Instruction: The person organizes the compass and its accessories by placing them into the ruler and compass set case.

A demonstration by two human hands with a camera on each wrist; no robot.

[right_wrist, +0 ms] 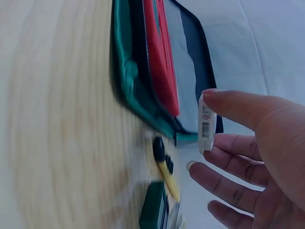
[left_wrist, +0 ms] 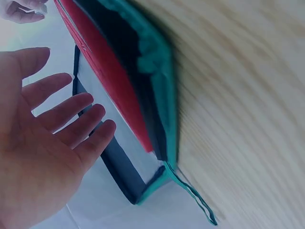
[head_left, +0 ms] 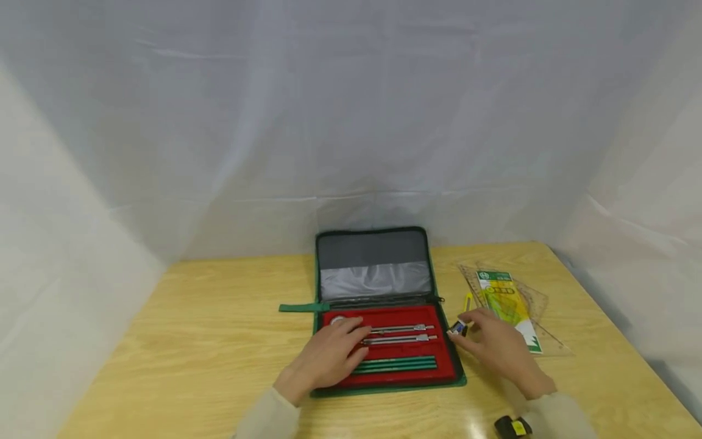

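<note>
Our left hand [head_left: 328, 355] spreads over the red insert [head_left: 384, 350] of the opened green case [head_left: 389, 390], its fingers loosely extended and gripping nothing; we cannot tell whether they touch what lies below. With our right hand [head_left: 498, 346] we pinch a small barcoded block [right_wrist: 206, 125] between thumb and fingertips, just by the case's right edge. Two silver compass-like tools [head_left: 403, 339] lie side by side in the insert, above a row of green pencils [head_left: 396, 364]. The grey-lined lid [head_left: 373, 250] is folded back at the far side. On the table [head_left: 208, 341], to the right, we see a yellow-and-black cutter [right_wrist: 167, 171], and a green-and-yellow packet [head_left: 501, 296] among clear set squares [head_left: 551, 341]. Nearer us sits a black-and-yellow object [head_left: 512, 427].
</note>
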